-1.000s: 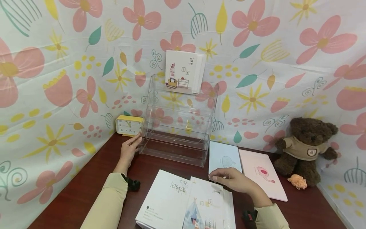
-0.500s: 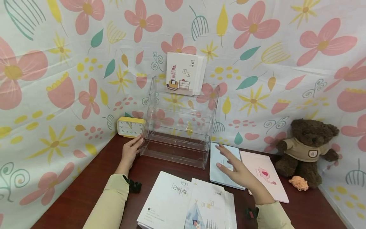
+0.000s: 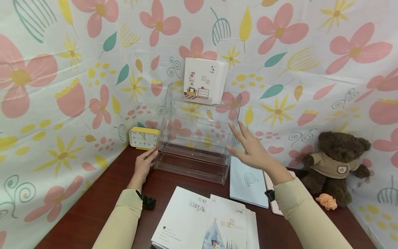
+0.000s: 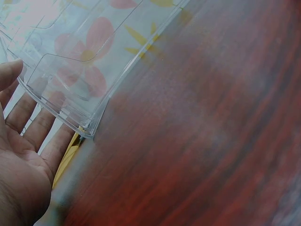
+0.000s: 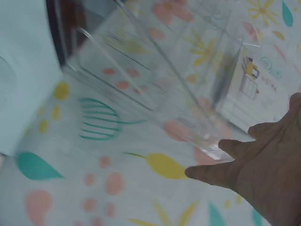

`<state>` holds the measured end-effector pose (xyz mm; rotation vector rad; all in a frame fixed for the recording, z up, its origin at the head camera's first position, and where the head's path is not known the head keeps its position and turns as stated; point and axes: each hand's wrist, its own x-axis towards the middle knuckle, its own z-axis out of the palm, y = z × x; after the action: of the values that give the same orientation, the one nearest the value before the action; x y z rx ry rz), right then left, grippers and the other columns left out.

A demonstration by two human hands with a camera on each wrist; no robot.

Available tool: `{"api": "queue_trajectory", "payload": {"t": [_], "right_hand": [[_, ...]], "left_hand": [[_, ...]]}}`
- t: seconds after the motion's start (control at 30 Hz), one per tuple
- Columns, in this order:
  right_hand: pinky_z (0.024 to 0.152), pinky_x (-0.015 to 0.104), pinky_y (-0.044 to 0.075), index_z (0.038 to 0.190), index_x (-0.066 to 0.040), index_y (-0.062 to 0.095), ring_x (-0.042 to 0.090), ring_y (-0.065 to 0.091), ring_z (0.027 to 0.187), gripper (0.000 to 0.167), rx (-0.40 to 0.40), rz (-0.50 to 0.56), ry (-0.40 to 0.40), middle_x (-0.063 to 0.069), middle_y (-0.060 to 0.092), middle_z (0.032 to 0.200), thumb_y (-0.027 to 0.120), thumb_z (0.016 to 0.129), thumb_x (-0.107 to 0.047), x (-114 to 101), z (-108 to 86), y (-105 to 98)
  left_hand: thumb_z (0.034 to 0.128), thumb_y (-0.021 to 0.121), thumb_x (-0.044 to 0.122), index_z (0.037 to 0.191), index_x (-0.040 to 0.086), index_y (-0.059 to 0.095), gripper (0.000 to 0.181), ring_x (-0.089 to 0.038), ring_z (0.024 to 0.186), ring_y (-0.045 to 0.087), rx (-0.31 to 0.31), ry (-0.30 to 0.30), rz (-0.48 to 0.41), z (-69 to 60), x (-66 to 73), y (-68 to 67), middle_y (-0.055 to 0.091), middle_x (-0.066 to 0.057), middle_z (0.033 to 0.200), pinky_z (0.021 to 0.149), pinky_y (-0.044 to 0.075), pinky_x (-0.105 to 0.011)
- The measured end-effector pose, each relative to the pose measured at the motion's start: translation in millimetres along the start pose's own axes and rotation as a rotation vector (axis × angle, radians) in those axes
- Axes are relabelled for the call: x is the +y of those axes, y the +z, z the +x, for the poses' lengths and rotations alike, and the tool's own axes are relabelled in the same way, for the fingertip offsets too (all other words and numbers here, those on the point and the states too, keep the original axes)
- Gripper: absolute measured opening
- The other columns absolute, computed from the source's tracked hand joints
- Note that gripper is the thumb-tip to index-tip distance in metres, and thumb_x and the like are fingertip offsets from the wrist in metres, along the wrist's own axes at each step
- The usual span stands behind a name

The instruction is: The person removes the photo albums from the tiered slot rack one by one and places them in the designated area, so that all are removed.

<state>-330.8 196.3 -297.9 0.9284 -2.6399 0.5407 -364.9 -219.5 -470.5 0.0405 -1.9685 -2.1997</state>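
Note:
A clear acrylic tiered rack [image 3: 190, 171] stands on the table against the patterned cloth. My left hand [image 3: 143, 166] touches the rack's lower left side. In the left wrist view the left hand [image 4: 26, 162] has its thumb by the panel's front edge and its fingers extended along the outer side. My right hand [image 3: 252, 149] is raised beside the rack's right side with fingers spread, holding nothing; contact cannot be told. White illustrated books [image 3: 201, 81] stand in the top tier. In front of me lie two white book piles, one with Chinese lettering [image 3: 183, 218], one with a tent picture [image 3: 230, 221].
A yellow alarm clock [image 3: 144, 138] stands left of the rack. To the right lie a blue notebook [image 3: 248, 186] and a pink notebook [image 3: 276, 206], partly behind my right arm. A brown teddy bear [image 3: 337, 166] sits far right, beside an orange ball of yarn-like material [image 3: 326, 201].
My right hand has risen from above the book piles, over the blue notebook, to the rack's right side, its fingers spreading. My left hand has stayed at the rack.

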Motion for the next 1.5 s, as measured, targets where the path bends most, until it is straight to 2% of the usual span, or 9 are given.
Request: {"api": "queue_trajectory", "payload": {"t": [0.2, 0.33, 0.53, 0.8, 0.97, 1.07, 1.23, 1.33, 1.5], "right_hand": [[0.099, 0.088, 0.003, 0.16, -0.043, -0.008, 0.042, -0.008, 0.151, 0.088, -0.005, -0.186, 0.06, -0.008, -0.021, 0.165, 0.05, 0.098, -0.063, -17, 50.3, -29], [0.1, 0.086, 0.001, 0.16, -0.04, -0.012, 0.043, -0.007, 0.151, 0.09, -0.01, -0.333, 0.069, -0.005, -0.018, 0.166, 0.049, 0.098, -0.064, -23, 83.9, -48], [0.106, 0.082, 0.002, 0.162, -0.027, -0.012, 0.041, -0.004, 0.152, 0.092, -0.041, -0.533, 0.112, 0.002, -0.012, 0.168, 0.052, 0.1, -0.05, -31, 132.9, -74], [0.108, 0.08, 0.004, 0.161, -0.021, -0.014, 0.038, -0.008, 0.153, 0.089, -0.046, -0.539, 0.211, 0.001, -0.013, 0.168, 0.048, 0.101, -0.039, -48, 185.7, -96], [0.104, 0.083, 0.001, 0.16, -0.021, -0.018, 0.043, -0.011, 0.151, 0.092, -0.086, -0.481, 0.276, 0.005, -0.013, 0.168, 0.049, 0.099, -0.038, -59, 202.4, -92], [0.105, 0.083, 0.005, 0.162, -0.018, -0.01, 0.046, -0.001, 0.15, 0.09, -0.02, -0.464, 0.292, 0.011, 0.0, 0.169, 0.05, 0.098, -0.034, -64, 207.1, -88], [0.114, 0.068, 0.015, 0.158, -0.016, 0.029, 0.042, 0.017, 0.143, 0.066, 0.17, -0.503, 0.209, 0.016, 0.03, 0.153, 0.053, 0.098, -0.031, -72, 209.5, -82], [0.116, 0.06, 0.021, 0.145, -0.011, 0.046, 0.041, 0.023, 0.142, 0.054, 0.237, -0.499, 0.115, 0.016, 0.035, 0.149, 0.06, 0.097, -0.031, -74, 209.5, -79], [0.098, 0.06, 0.043, 0.143, -0.013, 0.045, 0.046, 0.047, 0.124, 0.053, 0.206, -0.536, -0.037, 0.02, 0.043, 0.145, 0.065, 0.095, -0.022, -74, 208.3, -75]], "left_hand": [[0.1013, 0.064, 0.022, 0.146, 0.008, 0.054, 0.048, -0.034, 0.139, 0.044, -0.027, -0.016, -0.005, -12.0, 19.4, 5.8, 0.042, -0.012, 0.156, 0.109, 0.041, -0.055], [0.1012, 0.064, 0.022, 0.145, 0.007, 0.055, 0.047, -0.033, 0.138, 0.045, -0.032, -0.003, 0.003, -16.5, 26.4, 10.6, 0.044, -0.013, 0.155, 0.109, 0.041, -0.055], [0.0966, 0.07, 0.034, 0.142, 0.014, 0.06, 0.05, -0.029, 0.134, 0.051, 0.004, 0.023, 0.007, 0.6, -1.9, 13.8, 0.05, -0.007, 0.151, 0.106, 0.045, -0.052], [0.096, 0.071, 0.035, 0.141, 0.017, 0.061, 0.05, -0.029, 0.133, 0.052, 0.023, 0.006, 0.001, -1.1, -12.1, 17.7, 0.051, -0.006, 0.15, 0.106, 0.045, -0.051], [0.094, 0.073, 0.036, 0.138, 0.018, 0.065, 0.048, -0.028, 0.13, 0.055, 0.041, 0.017, -0.001, -2.2, -16.1, 19.9, 0.054, -0.005, 0.147, 0.104, 0.047, -0.051], [0.0936, 0.074, 0.035, 0.137, 0.018, 0.065, 0.048, -0.027, 0.129, 0.055, 0.043, 0.022, -0.013, 0.3, -16.3, 19.7, 0.055, -0.005, 0.146, 0.103, 0.047, -0.051], [0.0946, 0.073, 0.033, 0.138, 0.017, 0.064, 0.048, -0.026, 0.129, 0.055, 0.042, 0.012, -0.029, 3.5, -10.5, 15.1, 0.054, -0.005, 0.147, 0.103, 0.048, -0.049], [0.0947, 0.073, 0.033, 0.138, 0.016, 0.064, 0.047, -0.027, 0.128, 0.056, 0.063, 0.015, -0.025, 4.3, -6.4, 9.2, 0.055, -0.006, 0.146, 0.102, 0.048, -0.05], [0.0947, 0.073, 0.032, 0.138, 0.015, 0.064, 0.048, -0.027, 0.127, 0.057, 0.069, 0.025, -0.017, 5.6, -5.3, 0.1, 0.055, -0.006, 0.146, 0.102, 0.049, -0.049]]}}
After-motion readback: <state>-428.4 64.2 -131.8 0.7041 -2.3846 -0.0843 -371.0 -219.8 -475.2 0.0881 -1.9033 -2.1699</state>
